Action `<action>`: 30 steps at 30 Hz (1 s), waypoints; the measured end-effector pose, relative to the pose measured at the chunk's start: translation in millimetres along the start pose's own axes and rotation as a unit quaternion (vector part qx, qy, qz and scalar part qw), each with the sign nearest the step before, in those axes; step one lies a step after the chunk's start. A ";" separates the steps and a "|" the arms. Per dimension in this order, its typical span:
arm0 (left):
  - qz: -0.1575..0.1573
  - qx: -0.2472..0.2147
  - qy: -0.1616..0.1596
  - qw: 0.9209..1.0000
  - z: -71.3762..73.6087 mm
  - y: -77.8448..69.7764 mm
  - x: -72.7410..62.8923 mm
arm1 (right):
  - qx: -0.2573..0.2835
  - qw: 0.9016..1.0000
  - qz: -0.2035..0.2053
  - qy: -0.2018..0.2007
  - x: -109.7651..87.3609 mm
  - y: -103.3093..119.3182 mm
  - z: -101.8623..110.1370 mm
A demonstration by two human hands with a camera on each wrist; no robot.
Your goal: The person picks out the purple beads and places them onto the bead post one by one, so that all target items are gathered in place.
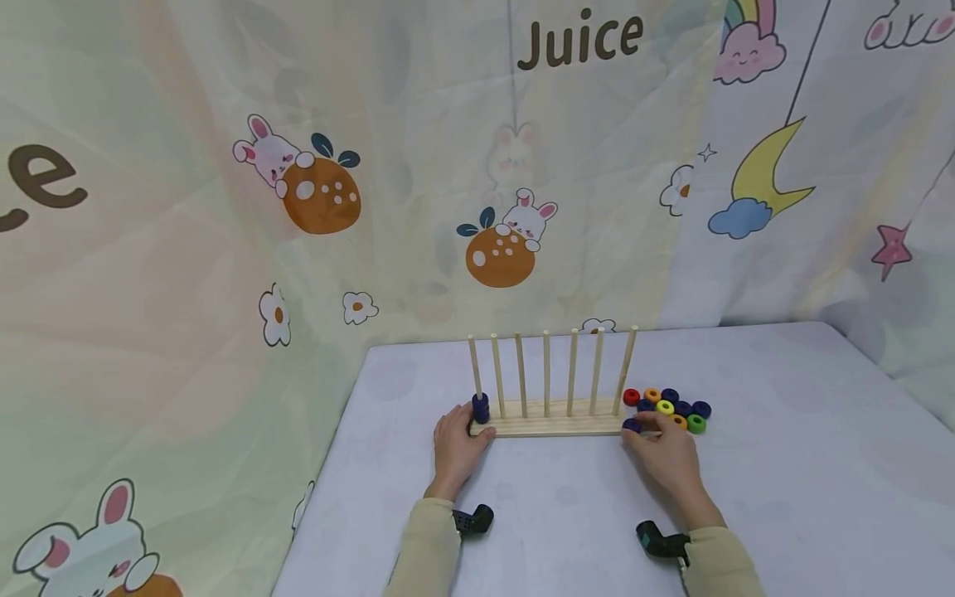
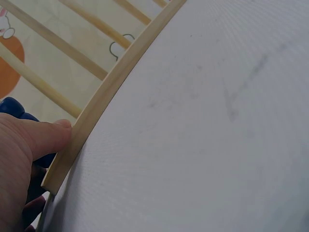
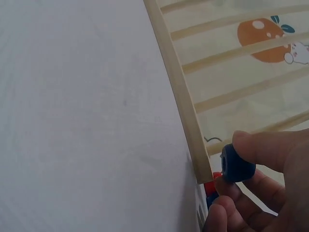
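Note:
A pale wooden peg stand [image 1: 552, 428] with several upright pegs stands on the table. Dark blue beads [image 1: 481, 412] are stacked at the foot of its leftmost peg. My left hand [image 1: 457, 444] grips the stand's left end, thumb on the front edge of the base [image 2: 96, 106], the other fingers partly hidden behind. Beside the stand's right end, my right hand [image 1: 671, 461] pinches one dark blue bead [image 3: 239, 166] between thumb and fingers, its hole facing sideways in the right wrist view.
Just right of the stand lies a cluster of loose beads: a red bead [image 1: 632, 397], a yellow bead [image 1: 665, 407], a green bead [image 1: 696, 424], orange ones and several dark blue ones. A printed cloth [image 1: 418, 166] hangs behind the white-covered table [image 1: 555, 514].

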State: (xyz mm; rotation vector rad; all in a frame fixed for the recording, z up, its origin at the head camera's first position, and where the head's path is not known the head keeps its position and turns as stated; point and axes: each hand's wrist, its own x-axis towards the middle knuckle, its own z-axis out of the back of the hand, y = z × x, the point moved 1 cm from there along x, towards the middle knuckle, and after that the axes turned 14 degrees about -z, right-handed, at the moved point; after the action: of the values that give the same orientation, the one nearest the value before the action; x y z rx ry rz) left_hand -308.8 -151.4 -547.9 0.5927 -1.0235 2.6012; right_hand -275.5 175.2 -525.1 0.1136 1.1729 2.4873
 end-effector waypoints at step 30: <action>-0.006 0.000 0.002 1.000 1.5 1.6 -0.9 | 0.025 0.997 0.060 0.033 -18.3 18.2 -33.8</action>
State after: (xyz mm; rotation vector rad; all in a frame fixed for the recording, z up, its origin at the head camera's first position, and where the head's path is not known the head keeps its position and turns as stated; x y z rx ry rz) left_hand -308.2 -153.6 -548.2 0.5922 -1.0151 2.5907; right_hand -272.2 133.3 -531.6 0.1181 1.2922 2.5834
